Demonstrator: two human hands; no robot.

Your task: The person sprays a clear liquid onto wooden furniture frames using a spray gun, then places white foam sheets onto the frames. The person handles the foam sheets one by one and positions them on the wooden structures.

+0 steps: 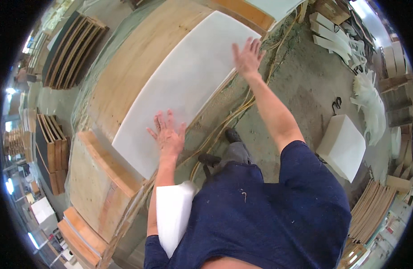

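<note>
A long white sheet [179,85], foam-like and smooth, lies on a wooden panel [139,54]. Over its near left part, my left hand [169,136] has its fingers spread and seems to rest on the surface. My right hand [248,58] is at the far right end of the sheet, fingers apart and slightly blurred; whether it touches cannot be told. Between my left arm and my body sits a white foam-like piece [173,213]. Neither hand grips anything.
Wooden frame pieces [101,184] stand at the left end of the work surface. Bundled cords [242,107] run along its near edge. A white block [343,145] sits on the floor at right, with white scraps [368,98] beyond. Stacked boards [69,49] stand at left.
</note>
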